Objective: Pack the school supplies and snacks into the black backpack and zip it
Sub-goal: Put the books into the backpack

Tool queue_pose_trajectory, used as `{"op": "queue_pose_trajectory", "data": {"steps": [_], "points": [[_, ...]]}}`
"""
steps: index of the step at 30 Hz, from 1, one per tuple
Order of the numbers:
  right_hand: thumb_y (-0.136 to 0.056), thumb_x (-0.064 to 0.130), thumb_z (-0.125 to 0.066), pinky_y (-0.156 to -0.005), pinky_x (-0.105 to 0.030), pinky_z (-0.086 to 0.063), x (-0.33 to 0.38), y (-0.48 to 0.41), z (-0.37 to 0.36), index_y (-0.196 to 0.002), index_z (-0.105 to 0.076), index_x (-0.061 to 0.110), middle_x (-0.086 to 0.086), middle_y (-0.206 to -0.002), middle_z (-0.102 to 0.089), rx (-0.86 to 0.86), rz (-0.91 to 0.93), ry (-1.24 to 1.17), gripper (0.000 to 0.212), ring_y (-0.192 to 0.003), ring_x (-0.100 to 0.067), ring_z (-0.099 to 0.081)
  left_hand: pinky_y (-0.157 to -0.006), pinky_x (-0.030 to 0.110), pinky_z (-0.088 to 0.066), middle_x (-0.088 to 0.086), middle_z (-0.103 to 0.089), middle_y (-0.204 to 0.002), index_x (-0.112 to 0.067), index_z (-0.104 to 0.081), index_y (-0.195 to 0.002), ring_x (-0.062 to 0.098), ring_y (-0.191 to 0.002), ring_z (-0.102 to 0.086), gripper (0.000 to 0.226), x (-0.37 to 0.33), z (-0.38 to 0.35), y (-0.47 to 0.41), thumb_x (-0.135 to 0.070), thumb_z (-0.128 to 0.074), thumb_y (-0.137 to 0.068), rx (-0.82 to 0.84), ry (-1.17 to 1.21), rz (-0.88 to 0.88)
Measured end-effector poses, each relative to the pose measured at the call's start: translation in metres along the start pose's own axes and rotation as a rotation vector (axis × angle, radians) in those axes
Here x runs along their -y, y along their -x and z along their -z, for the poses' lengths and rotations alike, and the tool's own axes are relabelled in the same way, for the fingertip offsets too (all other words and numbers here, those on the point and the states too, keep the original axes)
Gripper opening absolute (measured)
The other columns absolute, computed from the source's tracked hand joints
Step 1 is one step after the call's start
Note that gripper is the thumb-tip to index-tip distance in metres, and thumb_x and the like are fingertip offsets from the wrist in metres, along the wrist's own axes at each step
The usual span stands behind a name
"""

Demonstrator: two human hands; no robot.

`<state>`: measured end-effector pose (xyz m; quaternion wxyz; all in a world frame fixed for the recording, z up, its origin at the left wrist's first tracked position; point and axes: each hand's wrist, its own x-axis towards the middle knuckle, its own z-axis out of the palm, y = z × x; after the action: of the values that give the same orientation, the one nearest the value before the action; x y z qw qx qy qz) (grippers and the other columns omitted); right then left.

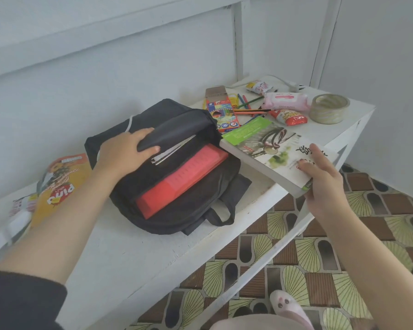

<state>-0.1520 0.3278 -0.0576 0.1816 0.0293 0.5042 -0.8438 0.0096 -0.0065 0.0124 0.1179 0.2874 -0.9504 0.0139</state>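
While the left hand [124, 153] holds the mouth of the black fabric backpack [177, 217] open, its fingers [143, 133] curled over the upper lip of the main compartment, the step in hand appears to be loading the thick white paperback book with a green band on its cover [267, 148]. The right hand [320, 179] clasps that book at its near right corner, thumb on the cover and the other fingers wrapped round the edge. The backpack lies flat on the white painted wooden bench [129, 253], opening turned toward the right, with a flat red plastic case [184, 179] and some white papers already inside. Cover up, the book hangs over the bench's front edge, its long axis running from the hand at near right up to the far left, where the green-banded end sits just beside the backpack's mouth. Next, I judge, it should slide in alongside the red case with the lip lifted wider. A coloured-pencil box [222, 113] and a red snack packet [290, 116] wait beyond.
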Motion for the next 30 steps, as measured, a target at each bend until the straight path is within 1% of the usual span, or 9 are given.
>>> {"op": "queue_pose_trajectory", "data": {"steps": [2,4,6,11,16,20,24,27,30], "points": [[-0.088,0.0,-0.056,-0.079,-0.021,-0.055,0.004,0.002,-0.002,-0.133,-0.054,0.025,0.013,-0.125,-0.058,0.066,-0.012,-0.013,0.051,-0.101,-0.009,-0.065,-0.084,0.038,-0.042,0.007,-0.061,-0.119,-0.037,-0.044,-0.135,0.03,-0.112,-0.054,0.052,-0.001,0.007,-0.004,-0.055,-0.05,-0.087,-0.015,0.013,-0.019],[-0.088,0.0,-0.055,-0.073,-0.02,-0.056,0.007,0.003,-0.005,-0.131,-0.055,0.026,0.016,-0.119,-0.06,0.145,-0.034,-0.013,0.05,-0.099,-0.01,-0.066,-0.085,0.037,-0.041,0.006,-0.06,-0.122,-0.036,-0.045,-0.134,0.03,-0.113,-0.054,0.049,-0.003,0.014,-0.007,-0.052,-0.052,-0.088,-0.029,0.027,-0.032],[-0.088,-0.001,-0.054,-0.066,-0.02,-0.056,0.008,0.004,-0.01,-0.129,-0.057,0.027,0.015,-0.122,-0.058,0.226,-0.065,0.014,0.049,-0.098,-0.013,-0.067,-0.086,0.037,-0.041,0.005,-0.061,-0.123,-0.036,-0.047,-0.133,0.031,-0.113,-0.054,0.047,-0.003,0.019,-0.011,-0.049,-0.054,-0.088,-0.054,0.04,-0.049],[-0.087,-0.003,-0.055,-0.054,-0.02,-0.054,0.006,0.004,-0.029,-0.12,-0.063,0.026,0.009,-0.121,-0.064,0.46,-0.162,0.153,0.045,-0.078,-0.016,-0.07,-0.079,0.038,-0.043,0.011,-0.063,-0.111,-0.038,-0.048,-0.131,0.035,-0.105,-0.057,0.045,0.0,0.028,-0.017,-0.05,-0.054,-0.088,-0.133,-0.002,-0.068],[-0.085,-0.006,-0.056,-0.051,-0.022,-0.054,-0.004,0.004,-0.068,-0.113,-0.067,0.022,0.001,-0.114,-0.067,0.615,-0.25,0.291,0.041,-0.074,-0.02,-0.07,-0.075,0.038,-0.042,0.015,-0.057,-0.099,-0.039,-0.044,-0.133,0.038,-0.094,-0.057,0.047,-0.001,0.034,-0.017,-0.049,-0.053,-0.089,-0.191,-0.032,-0.061],[-0.086,-0.005,-0.058,-0.057,-0.024,-0.057,-0.011,0.0,-0.103,-0.109,-0.069,0.024,0.003,-0.116,-0.064,0.652,-0.246,0.332,0.039,-0.084,-0.022,-0.069,-0.067,0.033,-0.036,0.015,-0.055,-0.1,-0.037,-0.041,-0.137,0.038,-0.091,-0.057,0.048,-0.001,0.037,-0.015,-0.048,-0.051,-0.09,-0.22,-0.079,-0.055],[-0.085,-0.003,-0.061,-0.063,-0.028,-0.057,-0.02,-0.007,-0.133,-0.111,-0.068,0.026,0.001,-0.126,-0.059,0.65,-0.249,0.339,0.04,-0.093,-0.026,-0.067,-0.065,0.03,-0.033,0.013,-0.054,-0.099,-0.038,-0.04,-0.138,0.034,-0.088,-0.057,0.051,-0.001,0.038,-0.012,-0.048,-0.052,-0.09,-0.235,-0.098,-0.058],[-0.084,-0.003,-0.063,-0.074,-0.031,-0.058,-0.034,-0.01,-0.153,-0.12,-0.064,0.023,-0.001,-0.132,-0.056,0.567,-0.198,0.32,0.045,-0.099,-0.025,-0.065,-0.064,0.031,-0.034,0.013,-0.053,-0.098,-0.038,-0.041,-0.138,0.034,-0.087,-0.057,0.051,-0.001,0.04,-0.014,-0.046,-0.054,-0.089,-0.235,-0.091,-0.063],[-0.087,-0.003,-0.06,-0.079,-0.027,-0.056,-0.055,-0.005,-0.168,-0.131,-0.056,0.02,-0.001,-0.138,-0.051,0.453,-0.153,0.27,0.05,-0.106,-0.02,-0.062,-0.066,0.032,-0.035,0.012,-0.053,-0.1,-0.039,-0.04,-0.138,0.033,-0.087,-0.057,0.051,0.0,0.041,-0.015,-0.046,-0.054,-0.09,-0.235,-0.092,-0.06]]}}
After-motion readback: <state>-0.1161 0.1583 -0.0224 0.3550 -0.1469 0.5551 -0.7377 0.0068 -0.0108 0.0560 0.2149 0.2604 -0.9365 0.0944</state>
